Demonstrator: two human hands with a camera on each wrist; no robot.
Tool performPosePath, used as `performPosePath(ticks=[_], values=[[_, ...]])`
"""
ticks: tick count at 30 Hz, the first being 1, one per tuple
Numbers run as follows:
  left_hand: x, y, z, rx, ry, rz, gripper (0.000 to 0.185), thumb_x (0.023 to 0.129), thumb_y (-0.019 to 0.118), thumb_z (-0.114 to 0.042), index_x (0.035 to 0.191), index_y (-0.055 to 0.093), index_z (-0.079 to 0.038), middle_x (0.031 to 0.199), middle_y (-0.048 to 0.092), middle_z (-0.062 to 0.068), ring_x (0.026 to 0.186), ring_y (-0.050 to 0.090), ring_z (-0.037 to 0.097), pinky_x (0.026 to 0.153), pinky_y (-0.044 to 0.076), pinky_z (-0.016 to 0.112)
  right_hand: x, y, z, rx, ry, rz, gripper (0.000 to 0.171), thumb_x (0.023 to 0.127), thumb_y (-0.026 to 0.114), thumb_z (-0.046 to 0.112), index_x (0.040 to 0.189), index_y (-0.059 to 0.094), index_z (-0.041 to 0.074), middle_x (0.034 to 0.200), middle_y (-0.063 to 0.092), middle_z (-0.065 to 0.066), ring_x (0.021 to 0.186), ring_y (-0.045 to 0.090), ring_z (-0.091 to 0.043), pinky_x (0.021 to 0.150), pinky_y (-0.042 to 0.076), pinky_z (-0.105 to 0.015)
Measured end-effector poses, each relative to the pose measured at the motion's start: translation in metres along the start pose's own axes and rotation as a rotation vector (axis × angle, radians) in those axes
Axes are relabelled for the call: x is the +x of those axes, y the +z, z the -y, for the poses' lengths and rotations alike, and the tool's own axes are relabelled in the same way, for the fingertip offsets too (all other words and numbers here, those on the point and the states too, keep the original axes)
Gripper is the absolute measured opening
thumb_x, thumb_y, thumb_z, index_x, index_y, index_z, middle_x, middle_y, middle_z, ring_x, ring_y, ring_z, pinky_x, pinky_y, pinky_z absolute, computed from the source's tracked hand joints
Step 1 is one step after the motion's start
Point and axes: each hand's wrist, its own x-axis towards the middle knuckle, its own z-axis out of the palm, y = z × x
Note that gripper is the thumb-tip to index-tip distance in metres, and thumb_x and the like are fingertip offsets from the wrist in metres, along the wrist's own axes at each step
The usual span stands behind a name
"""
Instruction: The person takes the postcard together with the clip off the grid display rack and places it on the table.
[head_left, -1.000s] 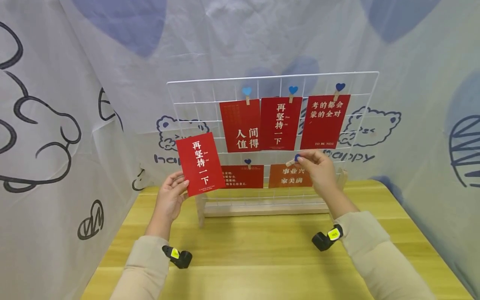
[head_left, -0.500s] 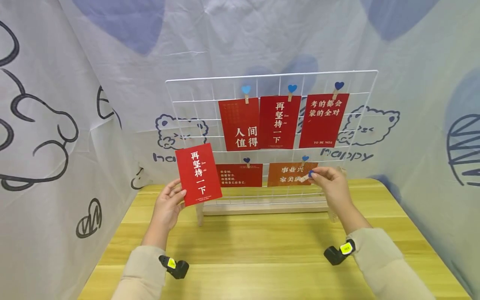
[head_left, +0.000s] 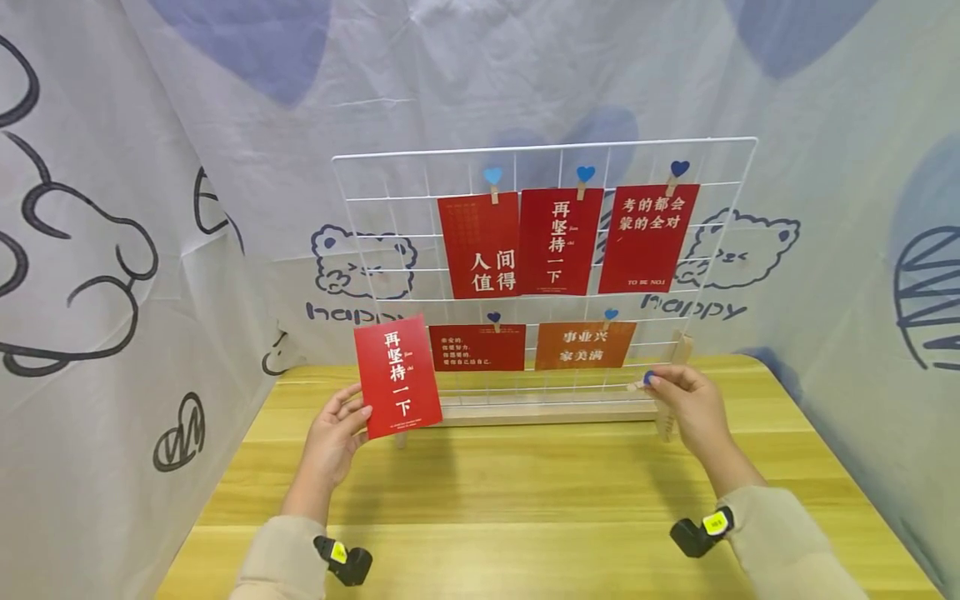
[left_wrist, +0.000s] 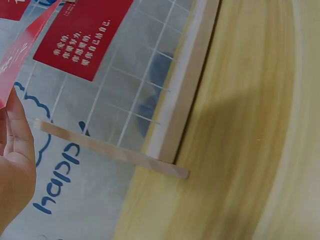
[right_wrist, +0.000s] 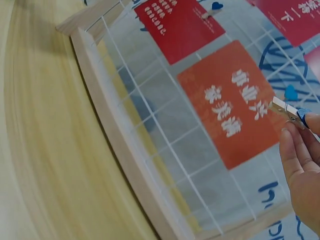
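Left hand [head_left: 334,433] pinches red card [head_left: 397,376] by its lower left edge, upright, in front of white wire grid [head_left: 390,250], lower left. Right hand [head_left: 690,408] pinches small wooden clip w/ blue heart [head_left: 642,382], low by grid's right side, above tabletop [head_left: 525,492].

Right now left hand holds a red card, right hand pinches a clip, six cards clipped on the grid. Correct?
Not quite: five cards hang on the wire grid, three above and two below, per the head view. The left hand does hold a red card; the right hand pinches a clip.
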Motion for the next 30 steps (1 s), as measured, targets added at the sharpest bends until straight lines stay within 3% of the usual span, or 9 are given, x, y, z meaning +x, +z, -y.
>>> performPosePath(ticks=[2,3,6,9,10,13,21,30], values=[[-0.002,-0.001,0.005,0.006,-0.018,-0.011,0.035,0.085,0.049,0.0,0.116,0.041,-0.013,0.088,0.056,-0.006,0.079,0.055,0.01,0.066,0.045,0.025,-0.013,0.011,0.019,-0.006,0.021,-0.02,0.009,0.081,0.055,-0.003,0.087,0.061,0.0,0.081,0.061,-0.002,0.075,0.06,-0.012,0.071,0.048,-0.023],[-0.004,-0.002,0.007,0.009,-0.026,-0.017,0.035,0.085,0.048,0.001,0.117,0.04,-0.013,0.088,0.056,-0.006,0.079,0.055,0.01,0.066,0.044,0.025,-0.008,0.0,0.003,0.049,0.018,-0.007,0.01,0.081,0.055,-0.004,0.087,0.062,0.001,0.081,0.061,-0.002,0.075,0.06,-0.011,0.07,0.048,-0.022],[-0.007,-0.004,0.015,0.024,-0.05,-0.029,0.037,0.086,0.048,0.0,0.12,0.038,-0.011,0.088,0.056,-0.005,0.079,0.055,0.011,0.066,0.045,0.026,0.013,-0.05,-0.067,0.048,-0.003,-0.018,0.015,0.08,0.059,0.002,0.095,0.061,0.0,0.087,0.061,-0.007,0.079,0.06,-0.017,0.071,0.048,-0.025],[-0.01,-0.007,0.022,0.045,-0.062,-0.023,0.039,0.086,0.049,0.0,0.122,0.037,-0.009,0.089,0.056,-0.005,0.079,0.056,0.012,0.067,0.045,0.026,0.037,-0.103,-0.145,0.034,-0.017,-0.077,0.031,0.077,0.064,0.008,0.104,0.056,-0.005,0.096,0.059,-0.016,0.085,0.059,-0.025,0.072,0.048,-0.031],[-0.011,-0.008,0.024,0.053,-0.064,-0.02,0.04,0.086,0.049,-0.001,0.123,0.037,-0.008,0.089,0.057,-0.005,0.079,0.056,0.012,0.067,0.046,0.027,0.035,-0.106,-0.15,0.0,-0.009,-0.105,0.034,0.077,0.064,0.008,0.107,0.054,-0.006,0.098,0.058,-0.016,0.086,0.059,-0.026,0.072,0.047,-0.031],[-0.014,-0.011,0.029,0.082,-0.067,-0.013,0.042,0.085,0.049,-0.001,0.124,0.036,-0.007,0.09,0.057,-0.005,0.079,0.056,0.012,0.067,0.045,0.027,0.031,-0.112,-0.157,0.034,-0.014,-0.124,0.035,0.076,0.064,0.006,0.106,0.053,-0.008,0.099,0.056,-0.019,0.085,0.058,-0.027,0.071,0.048,-0.031],[-0.024,-0.018,0.045,0.162,-0.099,-0.021,0.042,0.085,0.049,-0.001,0.125,0.035,-0.005,0.091,0.056,-0.004,0.079,0.056,0.012,0.066,0.045,0.026,0.009,-0.112,-0.144,-0.001,0.017,-0.138,0.034,0.076,0.065,0.009,0.103,0.055,-0.008,0.097,0.057,-0.014,0.082,0.059,-0.021,0.07,0.048,-0.029],[-0.032,-0.028,0.062,0.183,-0.142,-0.047,0.043,0.083,0.051,0.0,0.124,0.037,-0.002,0.094,0.057,0.001,0.078,0.056,0.013,0.067,0.046,0.027,-0.007,-0.115,-0.141,0.012,0.096,-0.197,0.029,0.074,0.066,0.006,0.098,0.057,-0.007,0.09,0.059,-0.01,0.078,0.061,-0.018,0.069,0.047,-0.028]])
